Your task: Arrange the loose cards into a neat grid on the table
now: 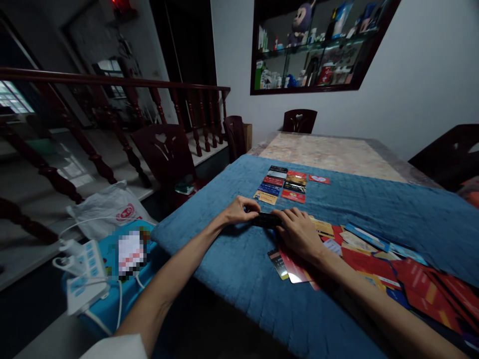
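Both hands are pinching one dark card (266, 220) between them at the middle of the blue quilted cloth (239, 259): the left hand (239, 210) is curling its fingers round the card's left end, and the right hand (299, 233) is closing over its right end from above.

At nine o'clock from the hands, off the table's edge, a white power strip (84, 271) is lying on a light-blue box (112, 299), with a white plastic bag (108, 209) bulging just behind it; what the bag is holding cannot be told.

At twelve o'clock from the hands, a grid of cards (284, 184) is lying face up in neat rows on the cloth.

At four o'clock, a loose spread of mostly red cards (396, 269) is overlapping in a heap toward the right edge, some tucked under the right wrist.

At one o'clock, high on the wall, a glass-fronted cabinet (318, 45) is holding boxes, bottles, a red tin and a plush figure on its shelves.
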Demonstrator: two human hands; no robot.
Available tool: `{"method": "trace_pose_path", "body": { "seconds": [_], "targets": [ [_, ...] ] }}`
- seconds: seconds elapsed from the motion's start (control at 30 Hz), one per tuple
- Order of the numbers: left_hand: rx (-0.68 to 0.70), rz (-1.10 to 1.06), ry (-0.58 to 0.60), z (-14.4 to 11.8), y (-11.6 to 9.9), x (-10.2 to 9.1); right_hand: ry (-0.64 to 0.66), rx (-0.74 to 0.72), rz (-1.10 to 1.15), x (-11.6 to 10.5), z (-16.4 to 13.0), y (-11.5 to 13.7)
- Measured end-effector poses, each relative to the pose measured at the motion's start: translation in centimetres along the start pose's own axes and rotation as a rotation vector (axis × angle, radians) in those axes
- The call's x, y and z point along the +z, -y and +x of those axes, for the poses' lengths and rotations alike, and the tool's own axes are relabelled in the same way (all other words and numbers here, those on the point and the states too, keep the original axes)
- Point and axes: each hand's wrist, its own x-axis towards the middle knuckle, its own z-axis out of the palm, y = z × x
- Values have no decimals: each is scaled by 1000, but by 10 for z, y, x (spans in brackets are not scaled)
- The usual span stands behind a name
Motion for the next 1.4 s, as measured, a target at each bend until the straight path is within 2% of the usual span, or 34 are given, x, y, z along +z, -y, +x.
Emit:
{"method": "trace_pose_path", "body": {
  "seconds": [0.37, 1.03, 1.2, 1.4],
  "targets": [
    [-17, -63, -61, 1, -4, -2, 0, 8, -63, -13, 4, 6],
    [-8, -169, -102, -1, -13, -5, -138, 29, -45, -17, 5, -3],
    [58, -106, -123, -2, -8, -3, -146, 47, -52, -17, 6, -4],
    [232, 155, -125, -3, -5, 2, -145, 84, -51, -19, 6, -9]
  ]
}}
